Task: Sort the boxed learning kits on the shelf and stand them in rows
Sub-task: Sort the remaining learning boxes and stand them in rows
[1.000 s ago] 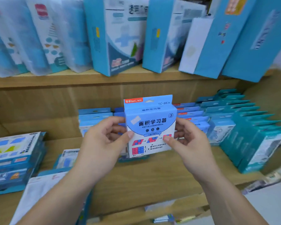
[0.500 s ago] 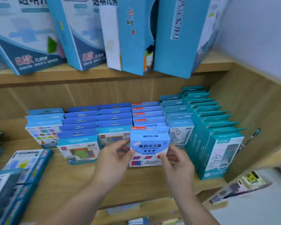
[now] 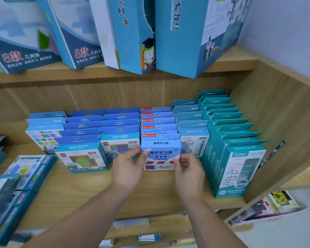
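A light-blue boxed kit [image 3: 160, 149] with red and blue squares on its front stands upright at the front of the middle row on the wooden shelf [image 3: 89, 190]. My left hand [image 3: 128, 169] grips its left edge and my right hand [image 3: 189, 171] grips its right edge. Behind it stand several matching boxes with red labels [image 3: 156, 120]. Rows of blue kits [image 3: 100, 126] stand to its left and teal kits [image 3: 227, 133] to its right.
Flat stacks of kits [image 3: 23, 174] lie at the shelf's left end. Large blue boxes [image 3: 132, 33] lean on the upper shelf. The shelf's wooden side wall [image 3: 279, 119] closes the right. Packets [image 3: 268, 206] lie on a lower level.
The box in both hands went from mid-air down and back onto the shelf at the front of its matching row. The view swung right toward the standing rows.
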A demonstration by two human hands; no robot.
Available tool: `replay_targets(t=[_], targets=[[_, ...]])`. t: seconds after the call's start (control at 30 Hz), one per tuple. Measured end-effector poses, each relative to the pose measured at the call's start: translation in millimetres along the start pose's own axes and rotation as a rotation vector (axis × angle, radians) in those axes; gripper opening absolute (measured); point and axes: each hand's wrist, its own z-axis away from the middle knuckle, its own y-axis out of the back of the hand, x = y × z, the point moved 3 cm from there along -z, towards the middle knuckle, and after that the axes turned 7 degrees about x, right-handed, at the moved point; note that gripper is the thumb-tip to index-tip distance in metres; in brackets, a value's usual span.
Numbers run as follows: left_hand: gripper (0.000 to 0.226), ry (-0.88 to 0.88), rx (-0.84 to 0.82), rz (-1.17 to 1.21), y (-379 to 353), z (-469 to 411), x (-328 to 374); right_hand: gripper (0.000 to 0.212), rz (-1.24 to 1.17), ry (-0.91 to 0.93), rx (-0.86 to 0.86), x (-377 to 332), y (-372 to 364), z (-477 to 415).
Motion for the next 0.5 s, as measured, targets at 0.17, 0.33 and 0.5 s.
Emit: replay_targets(t=[0.17, 0.33, 0.5], targets=[[0.025, 0.086, -0.009, 0.089, -4, -5, -5, 0.008, -0.004, -0.044, -0.012, 2, -7, -8], [0.011, 0.020, 0.058, -0.002, -3, -5, -9, 0.013, -0.004, -0.056, -0.005, 0, -2, -7], [0.009, -0.020, 0.056, -0.064, -5, -3, -8, 0.016, -0.014, -0.021, -0.056, -3, -3, 1]])
